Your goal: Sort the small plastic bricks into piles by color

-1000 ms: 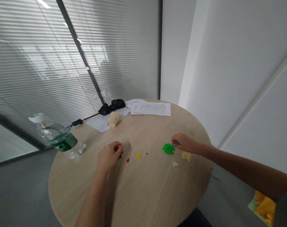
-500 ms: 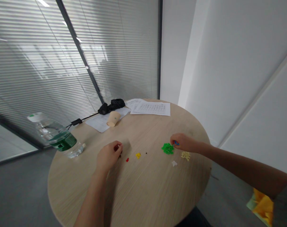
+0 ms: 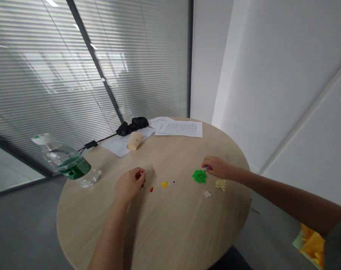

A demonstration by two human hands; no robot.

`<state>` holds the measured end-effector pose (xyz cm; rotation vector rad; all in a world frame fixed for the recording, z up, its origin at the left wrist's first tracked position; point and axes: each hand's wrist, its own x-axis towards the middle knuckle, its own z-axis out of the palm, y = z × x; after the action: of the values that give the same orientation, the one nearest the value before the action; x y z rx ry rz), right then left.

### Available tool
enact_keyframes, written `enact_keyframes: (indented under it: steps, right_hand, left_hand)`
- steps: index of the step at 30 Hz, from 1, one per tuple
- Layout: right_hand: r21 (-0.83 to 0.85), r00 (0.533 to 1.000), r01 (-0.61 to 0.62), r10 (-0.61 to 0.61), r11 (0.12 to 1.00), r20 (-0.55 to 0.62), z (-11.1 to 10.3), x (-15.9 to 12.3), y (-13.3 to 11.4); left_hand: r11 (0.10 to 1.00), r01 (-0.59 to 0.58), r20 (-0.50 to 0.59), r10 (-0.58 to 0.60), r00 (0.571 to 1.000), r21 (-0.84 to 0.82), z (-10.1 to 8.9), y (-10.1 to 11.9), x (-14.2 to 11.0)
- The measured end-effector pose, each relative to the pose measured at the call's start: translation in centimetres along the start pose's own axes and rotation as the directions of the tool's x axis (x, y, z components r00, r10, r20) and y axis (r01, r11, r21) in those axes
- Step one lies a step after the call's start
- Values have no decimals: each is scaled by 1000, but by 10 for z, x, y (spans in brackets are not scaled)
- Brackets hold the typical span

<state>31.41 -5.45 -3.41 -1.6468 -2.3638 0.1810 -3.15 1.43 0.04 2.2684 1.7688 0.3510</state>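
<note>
My left hand (image 3: 129, 184) rests on the round wooden table (image 3: 170, 228) with its fingers curled round a small red piece. Just right of it lie a tiny red piece (image 3: 151, 189), a yellow piece (image 3: 164, 184) and a small dark bit (image 3: 174, 182). My right hand (image 3: 217, 167) sits farther right, fingers pinched on a small blue piece beside a heap of green pieces (image 3: 199, 176). A pale yellow cluster (image 3: 221, 184) and a white piece (image 3: 207, 194) lie just in front of that hand.
A clear water bottle (image 3: 66, 161) with a green label lies tilted at the left edge. At the back are a tipped paper cup (image 3: 134, 141), printed sheets (image 3: 180, 128), a black bundle (image 3: 132, 125) with a cable, and a glass wall with blinds.
Both hands stay almost where they were. The right hand has turned slightly, so less of the blue piece shows. The view has shifted a little.
</note>
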Motion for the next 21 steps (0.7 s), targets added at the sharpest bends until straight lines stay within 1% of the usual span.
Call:
enact_keyframes:
  steps: [3, 7, 12, 17, 19, 21]
  right_hand:
    - [-25, 999, 36, -36, 999, 27, 5, 4, -7]
    - [-66, 998, 25, -21, 997, 57, 11, 6, -12]
    - [-41, 995, 56, -52, 998, 85, 9, 6, -17]
    - [-40, 998, 62, -61, 997, 26, 3, 7, -22]
    - [-67, 994, 100, -98, 993, 38, 4, 8, -25]
    - [-111, 985, 165, -158, 980, 72, 6, 9, -28]
  left_hand:
    - [1000, 2, 4, -2, 1000, -8, -1, 0, 0]
    - [999, 20, 16, -20, 1000, -31, -2, 1, 0]
    - [999, 22, 14, -21, 1000, -43, -1, 1, 0]
    - [999, 24, 14, -23, 1000, -48, -1, 1, 0]
    - [999, 28, 8, -28, 1000, -37, -1, 2, 0]
    - [999, 31, 6, -31, 999, -26, -2, 2, -1]
